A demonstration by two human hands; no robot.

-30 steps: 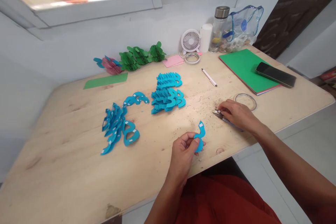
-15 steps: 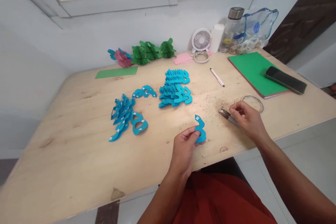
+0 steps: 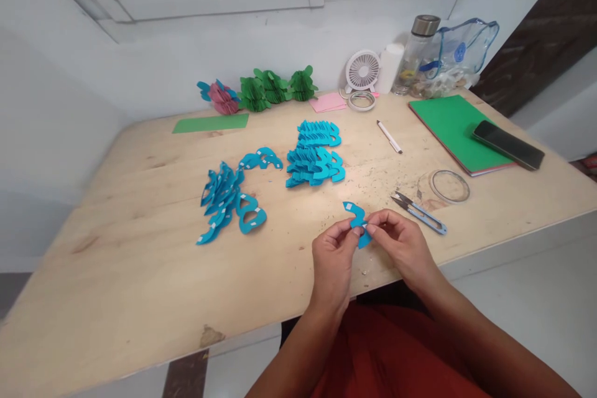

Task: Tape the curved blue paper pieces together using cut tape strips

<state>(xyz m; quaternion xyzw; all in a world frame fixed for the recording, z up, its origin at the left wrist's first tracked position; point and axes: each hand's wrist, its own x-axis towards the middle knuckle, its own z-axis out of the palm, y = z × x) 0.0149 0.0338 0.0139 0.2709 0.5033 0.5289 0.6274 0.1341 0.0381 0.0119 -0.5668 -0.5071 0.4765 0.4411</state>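
A wavy blue paper cutout [image 3: 357, 214] is held just above the near part of the table, with a small white patch at its upper tip. My left hand [image 3: 333, 255] pinches its lower part between thumb and fingers. My right hand [image 3: 403, 245] is closed on the cutout's right edge, thumb and forefinger together beside a small white piece. Thread snips [image 3: 420, 212] lie just beyond my right hand, touched by neither hand. To the left is a heap of blue cutouts [image 3: 221, 193] with white patches; farther back sit folded blue paper stacks [image 3: 312, 165].
A tape roll [image 3: 450, 186], a pen [image 3: 389, 137] and a green pad [image 3: 459, 130] with a phone [image 3: 508, 144] on it are at the right. Along the wall stand green paper shapes [image 3: 275, 87], a small fan [image 3: 363, 71] and a bottle [image 3: 416, 53].
My right hand has moved left from beside the snips to the blue cutout and now grips its edge. The snips lie fully in sight. My left hand has kept its hold.
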